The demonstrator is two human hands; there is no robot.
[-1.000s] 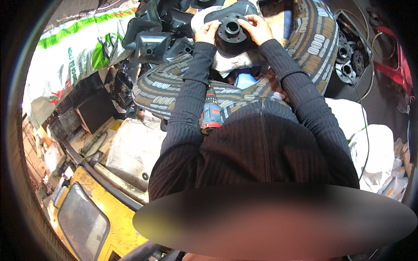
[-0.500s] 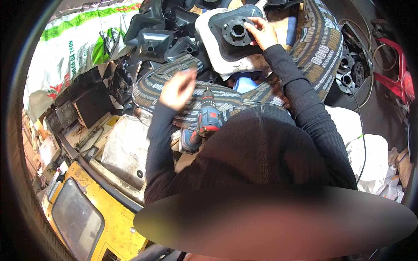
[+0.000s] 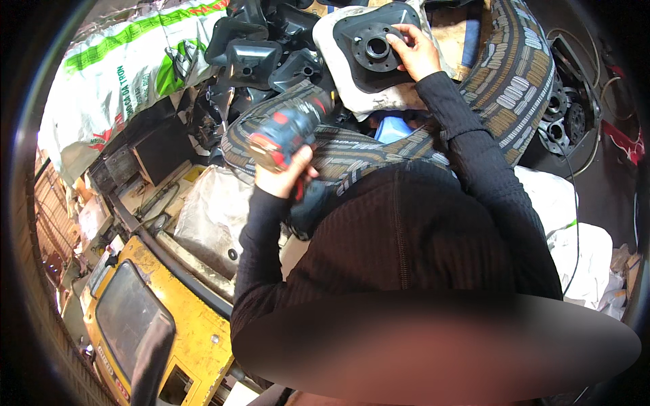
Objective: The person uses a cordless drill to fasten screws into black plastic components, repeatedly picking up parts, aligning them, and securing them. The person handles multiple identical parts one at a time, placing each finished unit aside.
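Note:
My left hand point(image 3: 283, 178) is wrapped round the grip of a blue, black and red cordless drill point(image 3: 284, 130), blurred by motion. The drill is raised over the patterned cloth, its chuck toward the black plate. My right hand point(image 3: 421, 55) has thumb and fingers closed at the right side of a round black flange point(image 3: 376, 61) with a central hole. Under the flange is a black, square-cornered dished plate point(image 3: 389, 15). A white wrapped pad point(image 3: 328, 54) lies beneath the plate. Whether a small fastener is between my right fingers cannot be seen.
A thick patterned cloth roll point(image 3: 520, 64) curves round the work spot. Several black dished parts point(image 3: 252, 62) are piled at the far left, beside a white and green sack point(image 3: 135, 57). Metal flanges point(image 3: 556, 132) sit in a bin at right. A yellow machine point(image 3: 193, 308) stands near left.
My left hand, empty before, has taken hold of the drill and lifted it off the cloth, turning it toward the plate. My right hand stays at the flange. The whole view has shifted slightly.

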